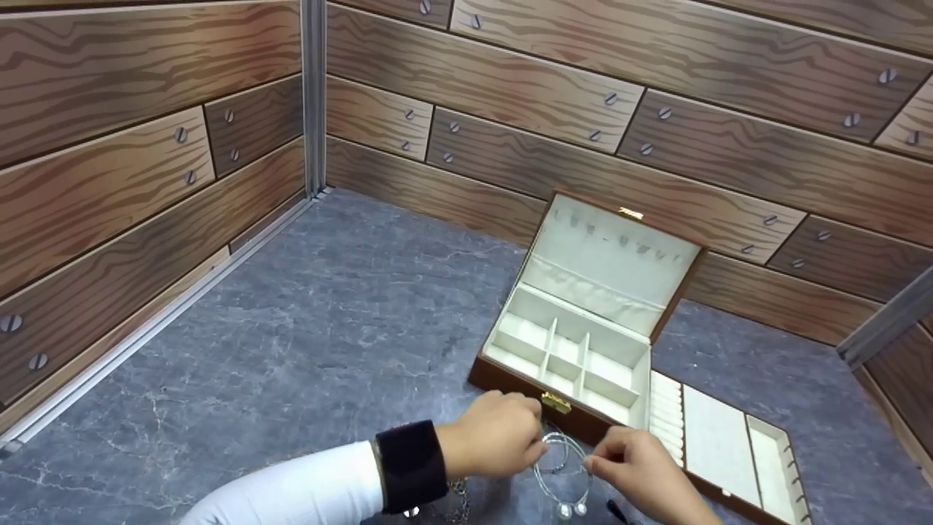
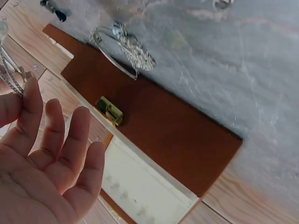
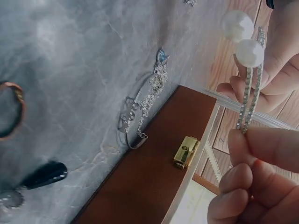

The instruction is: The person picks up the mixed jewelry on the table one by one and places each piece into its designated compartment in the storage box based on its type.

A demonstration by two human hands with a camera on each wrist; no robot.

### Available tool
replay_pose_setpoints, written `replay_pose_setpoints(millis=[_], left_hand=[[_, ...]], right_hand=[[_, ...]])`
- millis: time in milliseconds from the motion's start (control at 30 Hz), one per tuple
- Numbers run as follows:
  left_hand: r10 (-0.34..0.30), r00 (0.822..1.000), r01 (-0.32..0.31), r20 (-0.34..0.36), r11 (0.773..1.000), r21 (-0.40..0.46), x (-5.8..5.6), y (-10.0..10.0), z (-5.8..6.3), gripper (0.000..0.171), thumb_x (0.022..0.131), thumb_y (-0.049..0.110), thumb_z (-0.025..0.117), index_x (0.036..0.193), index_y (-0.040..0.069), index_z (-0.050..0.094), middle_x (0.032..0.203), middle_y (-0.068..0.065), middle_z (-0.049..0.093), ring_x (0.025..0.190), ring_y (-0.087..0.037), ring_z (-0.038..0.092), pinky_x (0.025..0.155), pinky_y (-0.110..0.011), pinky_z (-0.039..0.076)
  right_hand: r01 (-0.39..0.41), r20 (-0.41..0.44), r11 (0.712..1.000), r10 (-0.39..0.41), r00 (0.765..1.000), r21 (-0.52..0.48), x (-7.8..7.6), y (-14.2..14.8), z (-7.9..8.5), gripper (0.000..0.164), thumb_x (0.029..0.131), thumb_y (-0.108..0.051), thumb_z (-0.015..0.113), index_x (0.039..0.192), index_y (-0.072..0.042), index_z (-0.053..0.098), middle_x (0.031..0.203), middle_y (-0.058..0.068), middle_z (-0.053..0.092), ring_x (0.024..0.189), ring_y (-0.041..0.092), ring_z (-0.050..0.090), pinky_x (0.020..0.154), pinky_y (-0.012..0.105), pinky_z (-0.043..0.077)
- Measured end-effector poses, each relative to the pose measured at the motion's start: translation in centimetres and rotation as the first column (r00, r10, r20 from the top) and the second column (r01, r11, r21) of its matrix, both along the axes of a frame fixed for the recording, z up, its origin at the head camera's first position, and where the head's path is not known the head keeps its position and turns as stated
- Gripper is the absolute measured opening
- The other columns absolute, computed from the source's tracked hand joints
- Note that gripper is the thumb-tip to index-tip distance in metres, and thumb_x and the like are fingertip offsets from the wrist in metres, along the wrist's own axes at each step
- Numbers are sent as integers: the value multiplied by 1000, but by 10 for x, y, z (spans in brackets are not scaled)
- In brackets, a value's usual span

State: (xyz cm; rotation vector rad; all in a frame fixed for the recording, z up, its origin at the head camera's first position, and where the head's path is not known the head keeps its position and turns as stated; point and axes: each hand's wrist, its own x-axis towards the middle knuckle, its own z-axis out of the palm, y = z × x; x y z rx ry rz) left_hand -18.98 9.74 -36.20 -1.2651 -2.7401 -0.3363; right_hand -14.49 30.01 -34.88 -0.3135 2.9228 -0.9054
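Observation:
A rhinestone bangle with two large white pearls (image 3: 249, 53) is held above the table between my two hands. My left hand (image 1: 499, 434) pinches its left side, with the other fingers loosely bent in the left wrist view. On the opposite side my right hand (image 1: 645, 467) pinches the sparkling band between thumb and forefinger. Just beyond them is a brown jewelry box (image 1: 485, 372), its lid raised and its white compartments showing. A silver chain bracelet (image 2: 135, 53) and a thin silver bangle lie on the table along the box's front.
A fold-out tray (image 1: 721, 437) extends from the box's right side. A dark drop earring (image 3: 46, 175) and a copper-coloured ring-shaped piece (image 3: 18, 109) lie on the grey marbled table (image 1: 291, 328). Wood-patterned walls (image 1: 510, 73) stand behind and to the left.

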Motion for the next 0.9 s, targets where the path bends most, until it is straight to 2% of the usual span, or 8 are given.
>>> replay_pose_setpoints(millis=[200, 433, 667, 900], left_hand=[[53, 997, -54, 52, 998, 19, -14, 0, 5, 36, 87, 34, 55, 57, 17, 62, 77, 8, 58, 66, -7, 47, 54, -20, 31], [85, 996, -86, 29, 996, 39, -31, 0, 8, 39, 88, 33, 55, 54, 15, 57, 73, 7, 59, 63, -7, 50, 53, -22, 38], [95, 992, -100, 77, 993, 56, -40, -2, 10, 40, 88, 31, 55, 52, 13, 54, 72, 5, 57, 61, -8, 47, 52, -22, 37], [130, 990, -132, 51, 990, 46, -47, -3, 11, 37, 89, 32, 54, 57, 13, 59, 76, 4, 62, 64, -11, 54, 50, -24, 40]], right_hand=[[37, -39, 999, -37, 999, -4, -14, -5, 3, 13, 76, -13, 68, 67, -4, 66, 65, 2, 59, 54, -2, 40, 51, 19, 36], [39, -70, 999, -40, 997, -9, -32, -9, 5, 11, 74, -12, 68, 66, -4, 68, 64, 1, 58, 54, -2, 40, 52, 18, 35], [39, -65, 999, -40, 997, -23, -42, -10, 6, 12, 73, -12, 67, 66, -3, 68, 65, 2, 60, 55, -3, 41, 53, 17, 36], [63, -45, 998, -62, 997, 4, -52, -13, 8, 12, 74, -14, 67, 68, -4, 68, 67, 2, 62, 56, 1, 43, 54, 19, 36]])
